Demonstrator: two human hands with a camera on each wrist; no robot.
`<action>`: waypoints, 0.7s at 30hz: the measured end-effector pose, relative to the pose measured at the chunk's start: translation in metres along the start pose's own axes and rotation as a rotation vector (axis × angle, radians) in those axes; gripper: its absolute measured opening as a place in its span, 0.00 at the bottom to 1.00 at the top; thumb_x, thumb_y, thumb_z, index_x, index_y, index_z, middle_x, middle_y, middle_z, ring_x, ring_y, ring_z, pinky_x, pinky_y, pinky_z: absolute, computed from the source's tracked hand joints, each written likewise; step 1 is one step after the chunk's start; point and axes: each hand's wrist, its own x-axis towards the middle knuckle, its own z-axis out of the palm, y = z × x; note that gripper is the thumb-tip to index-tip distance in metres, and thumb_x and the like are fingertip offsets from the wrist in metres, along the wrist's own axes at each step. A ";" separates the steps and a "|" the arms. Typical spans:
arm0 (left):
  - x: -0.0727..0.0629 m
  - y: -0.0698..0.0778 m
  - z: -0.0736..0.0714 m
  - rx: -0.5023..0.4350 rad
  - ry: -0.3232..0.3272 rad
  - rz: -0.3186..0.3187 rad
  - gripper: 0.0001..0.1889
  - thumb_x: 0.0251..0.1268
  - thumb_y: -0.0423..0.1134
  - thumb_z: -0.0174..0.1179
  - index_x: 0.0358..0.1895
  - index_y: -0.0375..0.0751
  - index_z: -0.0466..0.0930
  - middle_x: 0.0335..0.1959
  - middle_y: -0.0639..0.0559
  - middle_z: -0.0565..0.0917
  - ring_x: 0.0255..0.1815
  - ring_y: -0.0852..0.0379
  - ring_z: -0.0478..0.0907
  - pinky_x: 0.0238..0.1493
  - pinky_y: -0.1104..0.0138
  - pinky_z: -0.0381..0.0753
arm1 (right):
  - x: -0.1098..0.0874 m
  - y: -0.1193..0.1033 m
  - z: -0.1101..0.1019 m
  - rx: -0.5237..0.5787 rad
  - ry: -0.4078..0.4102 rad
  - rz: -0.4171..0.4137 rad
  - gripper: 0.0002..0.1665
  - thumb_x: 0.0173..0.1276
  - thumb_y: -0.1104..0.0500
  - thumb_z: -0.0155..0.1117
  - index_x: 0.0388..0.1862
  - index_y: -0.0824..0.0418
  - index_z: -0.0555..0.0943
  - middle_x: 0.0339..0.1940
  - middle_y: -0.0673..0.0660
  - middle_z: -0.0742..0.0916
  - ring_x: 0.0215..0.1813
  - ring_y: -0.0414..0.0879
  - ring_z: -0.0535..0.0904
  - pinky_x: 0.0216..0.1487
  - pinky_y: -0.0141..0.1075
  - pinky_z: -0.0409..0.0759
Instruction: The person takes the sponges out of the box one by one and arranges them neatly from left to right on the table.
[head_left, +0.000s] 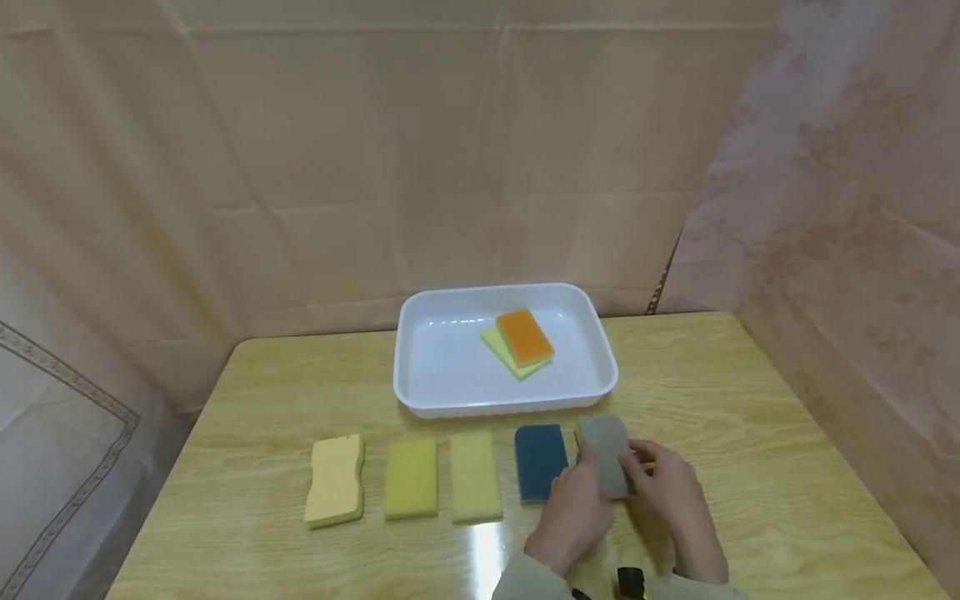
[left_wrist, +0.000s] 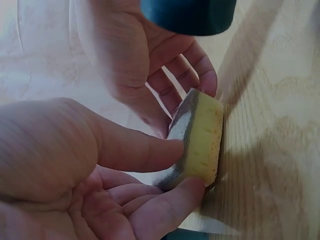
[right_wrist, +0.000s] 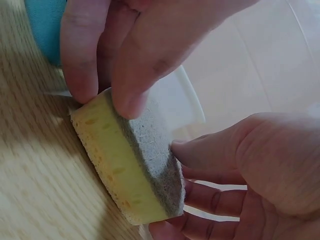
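A yellow sponge with a grey scouring face [head_left: 604, 450] is between my two hands at the right end of a row of sponges. My left hand [head_left: 573, 512] pinches its near left part, thumb on the grey face [right_wrist: 150, 135] and a finger against the yellow side [left_wrist: 202, 145]. From the right, my right hand [head_left: 667, 492] holds the opposite edge, its thumb touching the grey side. In both wrist views the sponge stands tilted, with its lower edge at the wooden table. Just left of it lies a dark blue sponge [head_left: 541, 462].
Behind the row stands a white tray [head_left: 442, 404], in which an orange-topped sponge [head_left: 525, 336] overlaps a pale yellow one [head_left: 498, 346]. Further left lie a pale yellow sponge [head_left: 475, 479], a yellow sponge [head_left: 411, 479] and a wavy-edged sponge [head_left: 334, 481] on the table [head_left: 247, 467].
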 end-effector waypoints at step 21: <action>0.000 -0.001 0.003 0.086 -0.015 -0.028 0.38 0.59 0.27 0.66 0.74 0.30 0.63 0.53 0.40 0.85 0.50 0.43 0.83 0.49 0.55 0.83 | 0.002 0.000 0.003 0.009 -0.026 0.041 0.24 0.77 0.58 0.60 0.64 0.74 0.76 0.48 0.67 0.86 0.51 0.65 0.83 0.47 0.52 0.84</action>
